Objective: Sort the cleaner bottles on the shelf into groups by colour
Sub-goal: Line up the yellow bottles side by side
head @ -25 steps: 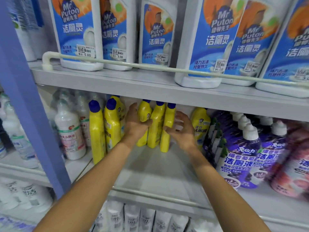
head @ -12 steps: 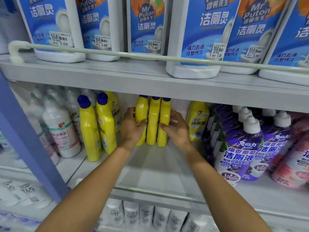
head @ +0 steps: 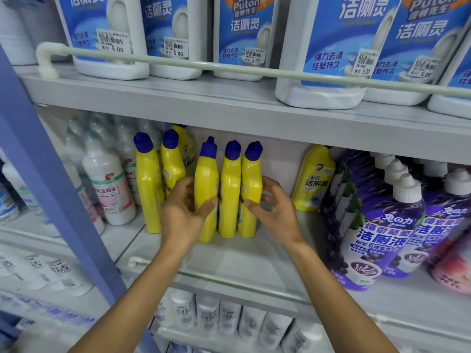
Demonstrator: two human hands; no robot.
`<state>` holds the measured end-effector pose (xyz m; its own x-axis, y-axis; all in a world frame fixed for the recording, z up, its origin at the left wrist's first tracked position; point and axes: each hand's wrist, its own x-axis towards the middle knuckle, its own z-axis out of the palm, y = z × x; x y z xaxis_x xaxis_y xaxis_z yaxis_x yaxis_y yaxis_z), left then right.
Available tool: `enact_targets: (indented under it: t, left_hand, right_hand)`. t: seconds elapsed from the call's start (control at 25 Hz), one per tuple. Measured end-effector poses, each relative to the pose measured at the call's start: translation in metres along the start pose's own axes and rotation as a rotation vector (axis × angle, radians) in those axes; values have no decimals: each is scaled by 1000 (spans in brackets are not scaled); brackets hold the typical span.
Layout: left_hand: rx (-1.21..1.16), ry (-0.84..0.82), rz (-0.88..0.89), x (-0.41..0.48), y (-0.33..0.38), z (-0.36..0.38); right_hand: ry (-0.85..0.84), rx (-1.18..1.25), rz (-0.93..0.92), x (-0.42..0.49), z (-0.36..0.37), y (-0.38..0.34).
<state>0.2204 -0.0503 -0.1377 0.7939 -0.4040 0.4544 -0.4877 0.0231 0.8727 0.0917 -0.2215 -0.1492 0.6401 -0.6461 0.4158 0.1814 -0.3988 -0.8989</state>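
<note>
Three yellow bottles [head: 230, 194] with blue caps stand side by side on the middle shelf [head: 244, 261]. My left hand [head: 182, 212] grips the leftmost of the three, thumb across its front. My right hand [head: 275, 207] holds the rightmost one from its right side, fingers curled. Left of them stand more yellow bottles [head: 149, 189], close together. Another yellow bottle [head: 312, 179] stands alone further back on the right.
White bottles [head: 109, 184] fill the left end of the shelf, beside a blue upright post [head: 51, 189]. Purple bottles [head: 382, 225] and a pink one [head: 453, 266] crowd the right. Large white-and-blue jugs [head: 328, 47] sit on the shelf above, behind a rail.
The three yellow bottles have come forward and stand upright between my hands. Their caps now show clear of the upper shelf. The view has dropped a little.
</note>
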Motion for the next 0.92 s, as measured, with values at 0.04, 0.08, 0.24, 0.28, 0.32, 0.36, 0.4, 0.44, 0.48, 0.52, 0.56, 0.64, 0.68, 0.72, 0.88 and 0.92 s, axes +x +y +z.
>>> enact_targets:
  t: [0.04, 0.08, 0.24, 0.28, 0.32, 0.36, 0.4, 0.44, 0.48, 0.52, 0.56, 0.64, 0.68, 0.72, 0.88, 0.92]
  left_hand:
    - [17, 2, -5, -1, 0, -8]
    - [31, -5, -9, -2, 0, -16]
    - [78, -30, -10, -1, 2, -39]
    - [85, -33, -10, 0, 4, -42]
    - [92, -36, -8, 0, 6, -45]
    - [104, -40, -1, 0, 8, -48]
    - [120, -41, 10, 0, 7, -51]
    - [145, -38, 25, 1, 7, -55]
    - [168, -31, 36, 2, 5, -59]
    - [189, -27, 40, 3, 3, -63]
    - [205, -29, 43, 3, 2, -67]
    - [244, -39, 52, 6, -1, -75]
    - [256, -33, 56, 6, -3, -79]
    - [257, -16, 60, 6, -4, -83]
    - [211, 84, 62, 2, -10, -87]
    - [199, 98, 49, 2, -10, -85]
  right_hand:
    - [-9, 9, -4, -2, 3, 0]
    - [-21, 17, -3, -4, 7, -1]
    - [-32, 25, -4, -5, 22, -1]
    - [-30, 23, -3, -4, 25, 0]
    - [-30, 24, 0, -4, 27, 1]
    - [-29, 21, 2, -3, 28, 1]
    - [-29, 18, 6, -3, 27, 2]
    - [-32, 16, 10, -3, 27, 1]
    - [-35, 16, 16, -3, 26, 1]
    - [-39, 13, 17, -3, 25, 0]
    - [-41, 8, 17, -4, 25, 0]
    - [-44, -3, 16, -4, 23, -1]
    - [-46, -7, 17, -5, 24, -1]
    - [-46, -8, 19, -5, 24, -1]
    - [-53, -11, 32, -6, 23, -2]
    - [-55, -18, 31, -6, 23, -2]
